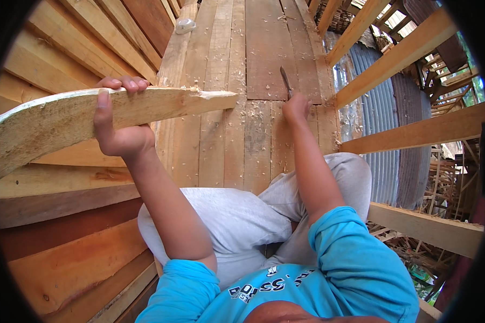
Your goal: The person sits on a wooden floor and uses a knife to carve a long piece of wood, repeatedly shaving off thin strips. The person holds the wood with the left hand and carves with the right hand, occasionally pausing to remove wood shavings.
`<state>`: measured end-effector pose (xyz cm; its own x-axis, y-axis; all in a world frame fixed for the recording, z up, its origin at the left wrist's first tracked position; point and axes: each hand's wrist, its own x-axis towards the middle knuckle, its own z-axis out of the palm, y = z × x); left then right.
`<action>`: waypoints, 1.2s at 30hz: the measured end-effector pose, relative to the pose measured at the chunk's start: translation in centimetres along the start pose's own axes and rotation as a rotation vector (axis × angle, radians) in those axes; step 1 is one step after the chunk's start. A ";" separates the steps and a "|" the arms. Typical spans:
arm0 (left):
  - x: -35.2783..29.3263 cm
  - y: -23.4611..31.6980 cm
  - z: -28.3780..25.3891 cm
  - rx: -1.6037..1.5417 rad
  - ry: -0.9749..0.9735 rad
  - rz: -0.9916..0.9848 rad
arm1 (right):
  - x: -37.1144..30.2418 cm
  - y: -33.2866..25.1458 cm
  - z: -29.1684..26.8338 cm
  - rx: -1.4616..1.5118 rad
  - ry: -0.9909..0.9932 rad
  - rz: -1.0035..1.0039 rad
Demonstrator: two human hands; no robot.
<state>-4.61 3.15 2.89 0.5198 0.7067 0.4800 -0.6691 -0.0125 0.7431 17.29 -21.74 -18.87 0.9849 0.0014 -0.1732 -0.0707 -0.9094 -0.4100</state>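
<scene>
My left hand (pixel 121 121) grips a long wooden board (pixel 167 107) from below, thumb on the near face and fingertips over the top edge. The board runs from the left rim to a narrowed, whittled tip above the floor. Its upper edge looks pale and freshly cut, with splinters near the tip. To the right, my right hand (pixel 297 106) is closed around a knife (pixel 286 79), whose dark blade points up and away. The knife is apart from the board; its handle is mostly hidden by my fingers.
Wood shavings lie scattered over the plank floor (pixel 215 145). A clear rounded container (pixel 185 26) stands at the far left. Slatted boards (pixel 70 242) line the left side. On the right are wooden rails (pixel 415 129) with gaps, and corrugated metal sheets (pixel 380 124) beyond them.
</scene>
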 end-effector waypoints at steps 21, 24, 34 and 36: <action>0.5 -0.4 -0.1 -0.088 -0.026 -0.007 | -6.7 -3.6 6.1 0.005 0.039 -0.542; 0.5 -0.4 -0.1 -0.073 -0.014 -0.007 | -9.3 -5.0 7.5 -0.077 0.114 -0.668; 0.5 -0.7 0.1 -0.075 0.017 -0.007 | -7.8 -3.5 8.7 0.005 0.058 -0.653; 0.6 -0.8 0.3 -0.076 0.001 -0.005 | -5.4 -2.6 8.2 0.093 0.087 -0.609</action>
<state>-3.60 3.43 2.71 0.5231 0.7072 0.4757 -0.7045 0.0447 0.7083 10.83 -15.93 -24.24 0.8615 0.4712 0.1889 0.4987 -0.7159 -0.4887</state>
